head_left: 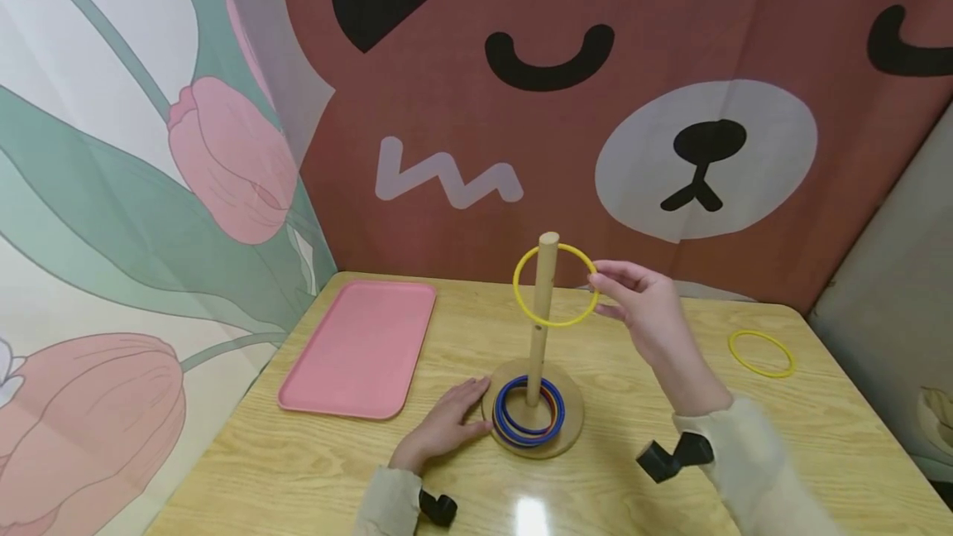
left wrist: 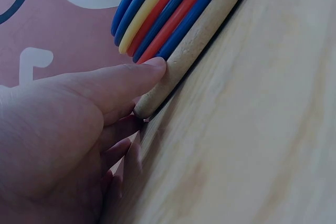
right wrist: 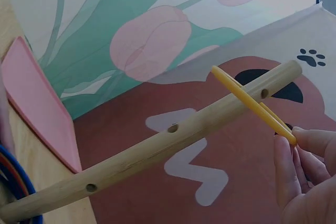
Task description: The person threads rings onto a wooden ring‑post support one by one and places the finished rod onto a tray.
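A wooden post [head_left: 541,296] with small holes rises from a round wooden base [head_left: 572,424]. My right hand [head_left: 653,311] pinches a yellow ring [head_left: 524,302] between thumb and fingertips. This ring is tilted around the post near its top; in the right wrist view, the near side of the yellow ring [right wrist: 252,103] crosses in front of the wood. Around the post's foot, blue, red and yellow rings [left wrist: 168,17] lie stacked. My left hand [head_left: 444,422] touches the left edge of the base, fingers extended, with the thumb [left wrist: 149,69] against its rim.
A pink tray [head_left: 361,350] lies on the left of the wood-grain table [head_left: 618,486]. Another yellow ring [head_left: 761,354] lies flat on the right side. Behind the table hangs a cloth [head_left: 462,106] printed with a bear and tulips.
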`<state>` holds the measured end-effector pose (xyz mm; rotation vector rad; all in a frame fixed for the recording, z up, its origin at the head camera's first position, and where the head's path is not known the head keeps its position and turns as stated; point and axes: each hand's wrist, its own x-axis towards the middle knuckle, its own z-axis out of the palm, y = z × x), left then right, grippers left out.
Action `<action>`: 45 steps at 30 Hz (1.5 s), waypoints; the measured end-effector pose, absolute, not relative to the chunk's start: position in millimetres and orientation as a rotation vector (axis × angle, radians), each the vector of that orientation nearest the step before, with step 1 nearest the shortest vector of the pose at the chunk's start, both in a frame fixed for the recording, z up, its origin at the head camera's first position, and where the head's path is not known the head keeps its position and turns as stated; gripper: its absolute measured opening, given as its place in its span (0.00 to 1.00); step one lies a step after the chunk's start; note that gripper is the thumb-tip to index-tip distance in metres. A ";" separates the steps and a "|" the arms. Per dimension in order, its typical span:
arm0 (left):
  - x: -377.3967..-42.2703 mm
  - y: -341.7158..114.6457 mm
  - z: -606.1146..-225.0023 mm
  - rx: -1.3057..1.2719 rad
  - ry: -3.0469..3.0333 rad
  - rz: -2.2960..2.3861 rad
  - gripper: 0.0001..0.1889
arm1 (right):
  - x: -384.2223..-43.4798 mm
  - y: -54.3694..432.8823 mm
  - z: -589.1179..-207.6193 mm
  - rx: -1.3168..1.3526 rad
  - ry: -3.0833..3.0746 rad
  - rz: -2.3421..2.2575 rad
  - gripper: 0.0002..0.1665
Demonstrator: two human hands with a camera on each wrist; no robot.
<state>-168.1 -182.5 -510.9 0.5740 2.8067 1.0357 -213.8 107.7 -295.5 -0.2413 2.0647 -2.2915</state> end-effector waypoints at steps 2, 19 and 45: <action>-168.0 -182.2 -510.8 0.574 2.807 1.035 0.38 | -212.6 107.7 -301.3 -0.224 2.077 -2.261 0.03; -168.7 -182.8 -509.5 0.574 2.806 1.054 0.38 | -209.3 108.0 -365.6 -0.092 2.091 -2.103 0.13; -167.7 -182.7 -510.1 0.581 2.812 1.033 0.38 | -208.4 105.8 -455.3 -0.158 2.189 -1.823 0.20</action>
